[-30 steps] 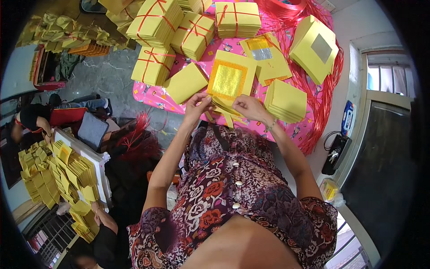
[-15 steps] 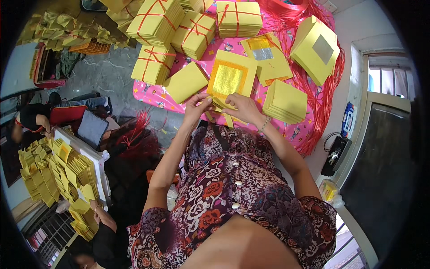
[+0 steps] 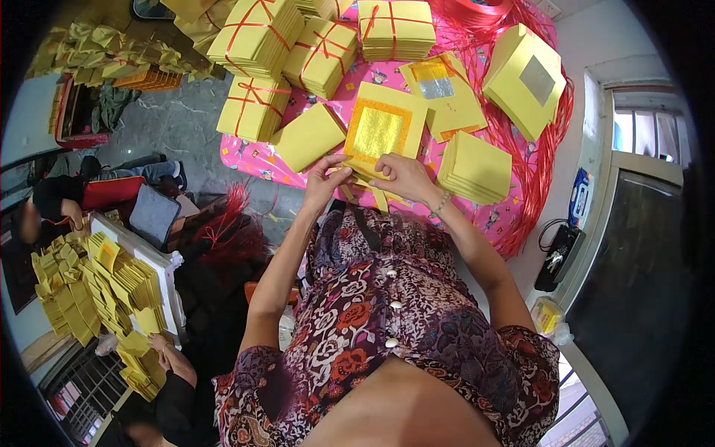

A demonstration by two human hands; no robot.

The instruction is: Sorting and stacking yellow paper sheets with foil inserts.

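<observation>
Yellow paper (image 3: pixel 395 95), one gold square (image 3: pixel 377 132) (shiny), two hands (image 3: pixel 407 177) at edge

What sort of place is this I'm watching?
Probably a small paper-goods workroom, judging by the flat yellow paper sheet with a shiny gold square, the red-tied rectangular bundles of yellow paper, and a co-worker's bare hand at a heap of folded yellow paper.

Square yellow paper sheet (image 3: pixel 387 94) — gold foil panel (image 3: pixel 377 132), orange border (image 3: pixel 404 135). Pink counter cover (image 3: pixel 253 158), small multicoloured print. Rectangular yellow paper bundles (image 3: pixel 316 73), red ribbons (image 3: pixel 326 48). Dark purple garment (image 3: pixel 365 313) — red, white floral pattern.
</observation>
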